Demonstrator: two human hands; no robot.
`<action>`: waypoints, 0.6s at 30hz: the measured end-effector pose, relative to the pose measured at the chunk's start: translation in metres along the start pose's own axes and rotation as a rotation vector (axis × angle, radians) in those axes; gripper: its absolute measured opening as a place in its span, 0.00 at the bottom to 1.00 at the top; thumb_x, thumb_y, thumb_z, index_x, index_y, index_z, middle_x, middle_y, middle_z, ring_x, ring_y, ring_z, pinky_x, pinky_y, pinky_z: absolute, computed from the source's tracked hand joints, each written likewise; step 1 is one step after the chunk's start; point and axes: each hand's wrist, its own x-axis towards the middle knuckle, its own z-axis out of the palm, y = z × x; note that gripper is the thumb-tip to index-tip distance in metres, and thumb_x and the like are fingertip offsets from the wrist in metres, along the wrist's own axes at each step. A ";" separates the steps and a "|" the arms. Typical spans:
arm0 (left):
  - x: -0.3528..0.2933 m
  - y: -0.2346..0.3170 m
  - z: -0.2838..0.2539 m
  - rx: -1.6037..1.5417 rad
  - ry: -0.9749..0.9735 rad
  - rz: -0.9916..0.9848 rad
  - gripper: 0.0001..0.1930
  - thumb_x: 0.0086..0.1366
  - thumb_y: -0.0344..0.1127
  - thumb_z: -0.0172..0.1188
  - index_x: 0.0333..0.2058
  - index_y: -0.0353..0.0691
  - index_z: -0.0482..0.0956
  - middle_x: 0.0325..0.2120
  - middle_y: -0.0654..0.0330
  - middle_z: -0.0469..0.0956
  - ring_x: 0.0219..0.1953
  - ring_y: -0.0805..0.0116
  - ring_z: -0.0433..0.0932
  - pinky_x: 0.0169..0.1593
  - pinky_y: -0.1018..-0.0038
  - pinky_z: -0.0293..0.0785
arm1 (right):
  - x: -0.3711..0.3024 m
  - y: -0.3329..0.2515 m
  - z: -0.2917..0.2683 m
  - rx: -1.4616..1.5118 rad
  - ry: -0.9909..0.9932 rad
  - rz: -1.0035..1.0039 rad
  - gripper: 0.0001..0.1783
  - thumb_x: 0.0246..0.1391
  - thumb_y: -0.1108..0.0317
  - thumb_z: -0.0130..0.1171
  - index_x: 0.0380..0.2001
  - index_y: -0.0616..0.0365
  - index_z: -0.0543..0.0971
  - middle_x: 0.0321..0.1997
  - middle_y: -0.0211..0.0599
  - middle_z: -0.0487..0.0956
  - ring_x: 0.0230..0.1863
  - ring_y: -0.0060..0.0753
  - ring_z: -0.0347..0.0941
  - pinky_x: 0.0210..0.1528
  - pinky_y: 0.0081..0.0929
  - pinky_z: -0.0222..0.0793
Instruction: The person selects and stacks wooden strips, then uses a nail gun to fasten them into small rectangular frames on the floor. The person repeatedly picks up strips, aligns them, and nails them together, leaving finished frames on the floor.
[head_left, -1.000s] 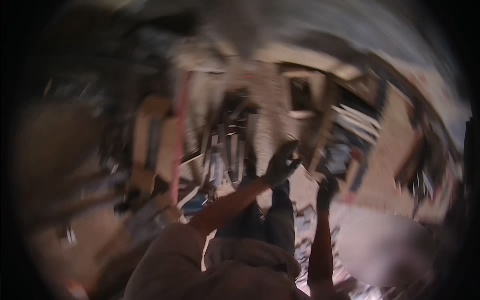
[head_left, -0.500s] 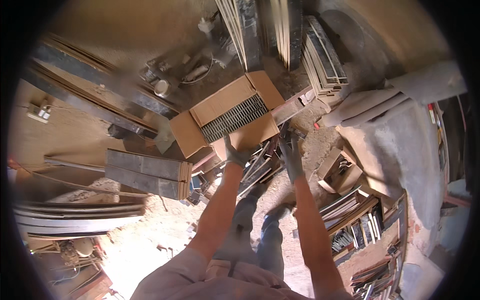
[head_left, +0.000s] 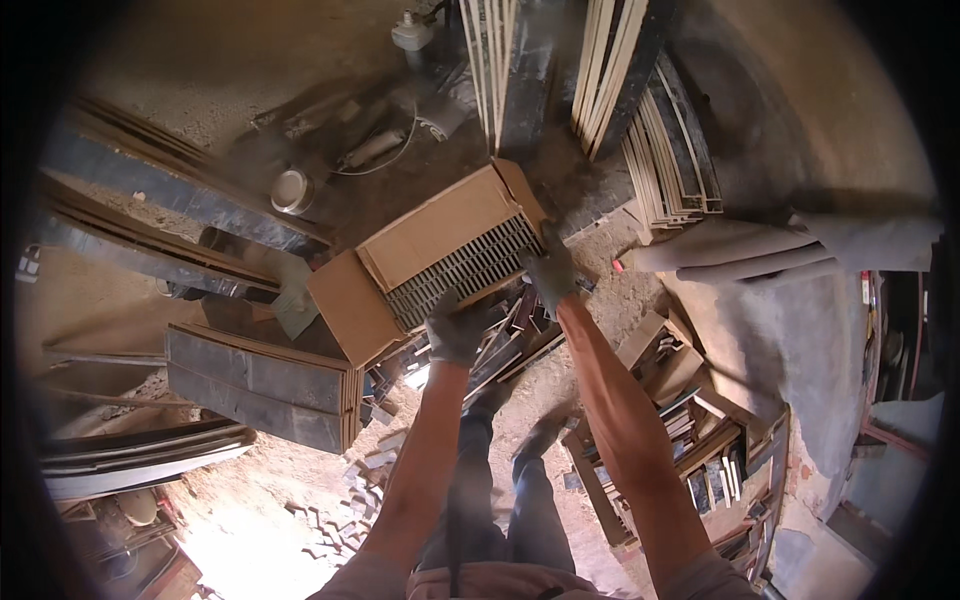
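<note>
In front of me stands an open cardboard box (head_left: 435, 228), tilted, with flaps raised at its far and left sides. Packed rows of narrow grey pieces (head_left: 465, 268) fill it; their exact kind I cannot make out. At its near edge, my gloved left hand (head_left: 455, 335) grips the cardboard, thumb over the rim and other fingers partly hidden. My right hand (head_left: 552, 275), also in a grey glove, closes on the near right corner, fingers along the side. Dark strips and scraps (head_left: 515, 335) lie in a heap just below the box.
Stacked dark boards (head_left: 265, 375) lie left of the box; tall boards (head_left: 600, 75) lean beyond it. A round can (head_left: 292, 190) sits at the far left. Scrap-filled wooden crates (head_left: 715, 450) stand on the right, near rolled grey sheeting (head_left: 760, 248). Loose scraps (head_left: 335, 515) litter the floor.
My right hand has moved up and left from beside the box onto its right corner. The left hand stays at the near edge, where the near flap no longer stands out.
</note>
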 end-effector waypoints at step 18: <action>0.011 0.019 -0.048 0.339 0.305 -0.216 0.37 0.63 0.51 0.64 0.63 0.32 0.68 0.59 0.46 0.72 0.58 0.48 0.73 0.65 0.53 0.71 | -0.344 0.019 -0.121 -0.310 0.105 0.249 0.22 0.64 0.47 0.56 0.45 0.55 0.78 0.40 0.52 0.82 0.42 0.59 0.80 0.50 0.50 0.75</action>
